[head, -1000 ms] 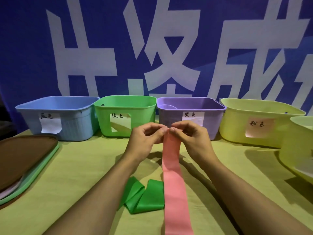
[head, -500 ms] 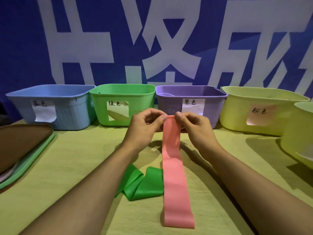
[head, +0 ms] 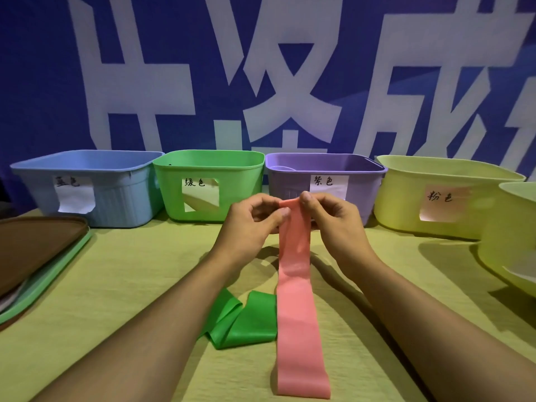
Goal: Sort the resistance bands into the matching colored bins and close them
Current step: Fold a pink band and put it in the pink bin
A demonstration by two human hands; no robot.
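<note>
Both hands, left hand (head: pixel 249 224) and right hand (head: pixel 333 224), pinch the top end of a long pink rubber resistance band (head: pixel 298 314) above the middle of the yellow-green cloth surface (head: pixel 116 285); its lower end lies toward the near edge. A folded green rubber band (head: pixel 246 320) lies just beside it.

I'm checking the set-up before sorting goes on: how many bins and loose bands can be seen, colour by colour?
Blue bin: 1
Green bin: 1
Purple bin: 1
Yellow bins: 2
Pink band, pinched by the left hand and the right hand: 1
Green band on the table: 1
Total: 5 bins, 2 bands, 7 things.
</note>
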